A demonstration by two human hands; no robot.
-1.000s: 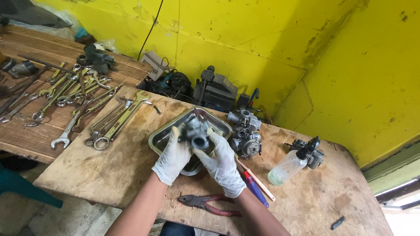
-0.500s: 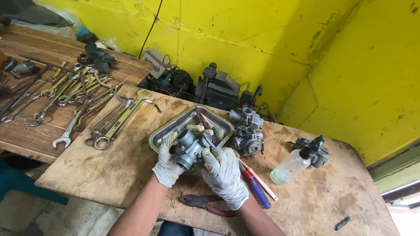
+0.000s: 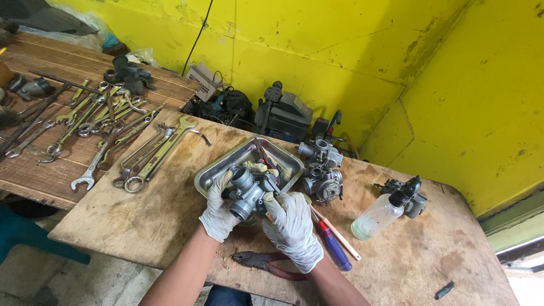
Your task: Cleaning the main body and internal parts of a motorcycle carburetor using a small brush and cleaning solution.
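Both my hands wear white gloves and grip a grey metal carburetor (image 3: 248, 192) just above the near edge of a shallow metal tray (image 3: 224, 168). My left hand (image 3: 218, 208) cups its left side from below. My right hand (image 3: 292, 226) clasps its right side, fingers curled over the body. The tray holds small parts and a brush, partly hidden behind the carburetor.
Two more carburetors (image 3: 322, 173) sit right of the tray, another (image 3: 407, 192) behind a clear spray bottle (image 3: 381, 212). Red-handled pliers (image 3: 266, 263) and a blue screwdriver (image 3: 334, 249) lie near my wrists. Several wrenches (image 3: 144, 156) spread to the left. Power tools (image 3: 283, 116) line the yellow wall.
The carburetor has come down and toward me from over the tray's middle, and turned in my hands. My right hand has shifted lower on its right side.
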